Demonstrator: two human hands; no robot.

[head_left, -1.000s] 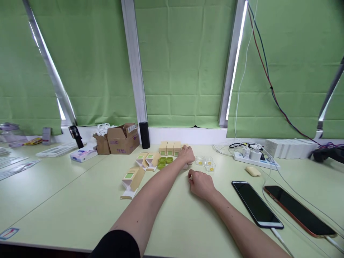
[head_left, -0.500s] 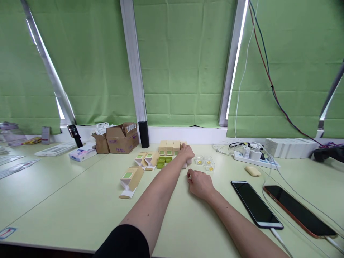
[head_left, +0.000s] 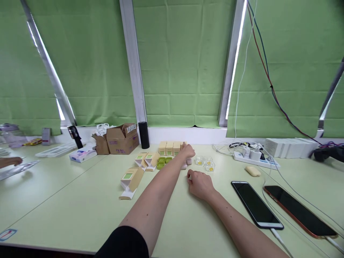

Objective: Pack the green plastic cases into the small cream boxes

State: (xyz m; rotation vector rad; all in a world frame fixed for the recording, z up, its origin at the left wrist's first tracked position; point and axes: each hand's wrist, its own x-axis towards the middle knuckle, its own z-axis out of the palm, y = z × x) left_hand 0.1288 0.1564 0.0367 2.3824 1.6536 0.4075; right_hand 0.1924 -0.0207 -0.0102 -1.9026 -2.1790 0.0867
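Pale table (head_left: 80, 200), green blinds (head_left: 182, 64), little boxes (head_left: 169, 145) in a far row, probably lined up for tidiness. Left hand (head_left: 187, 151) covers the row's right end, can't tell if it's pinching anything; nearer right hand (head_left: 200, 183) is loosely curled, maybe for support.

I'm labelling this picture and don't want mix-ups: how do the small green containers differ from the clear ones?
Colour: the green containers are solid green, while the clear containers are see-through with yellow spots.
Place: the green containers sit left of the left hand; the clear containers sit to its right.
Both are small and grouped on the table.
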